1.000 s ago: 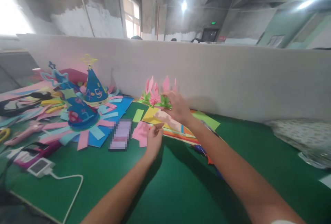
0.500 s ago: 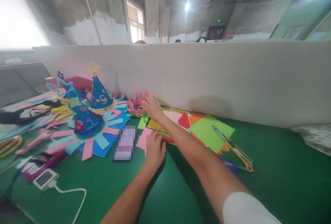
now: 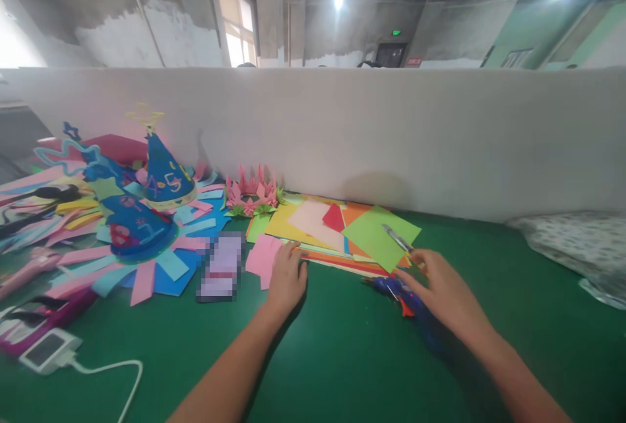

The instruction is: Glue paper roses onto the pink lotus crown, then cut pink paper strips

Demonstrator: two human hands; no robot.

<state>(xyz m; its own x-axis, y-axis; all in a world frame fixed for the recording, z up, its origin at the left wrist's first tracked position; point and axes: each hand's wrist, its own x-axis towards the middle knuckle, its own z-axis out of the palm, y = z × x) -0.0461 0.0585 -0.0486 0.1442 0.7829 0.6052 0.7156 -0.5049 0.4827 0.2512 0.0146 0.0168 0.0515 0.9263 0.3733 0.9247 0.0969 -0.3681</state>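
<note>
My left hand (image 3: 287,273) rests on the green table, its fingers loosely bent over the near edge of a stack of coloured paper (image 3: 283,219), beside a cut pink paper piece (image 3: 261,257). It holds nothing I can see. My right hand (image 3: 443,289) has its fingers closed round the handle end of what look like scissors (image 3: 397,238), whose silver end lies over a lime green sheet (image 3: 374,234). Just below the right hand lies a blue glue gun (image 3: 386,287) with a red trigger. A pink paper crown (image 3: 252,198) with green leaves stands behind the stack.
Blue cone hats (image 3: 139,224) stand at the left among pink and light blue strips. A phone (image 3: 222,266) lies left of my left hand. A white device with a cable (image 3: 51,350) is at lower left. Behind runs a white partition (image 3: 415,130); patterned cloth (image 3: 572,244) lies right.
My right hand has left the pink crown and swung right to the scissors, gripping their handle end. My left hand stays at the paper's edge. The view has turned slightly right.
</note>
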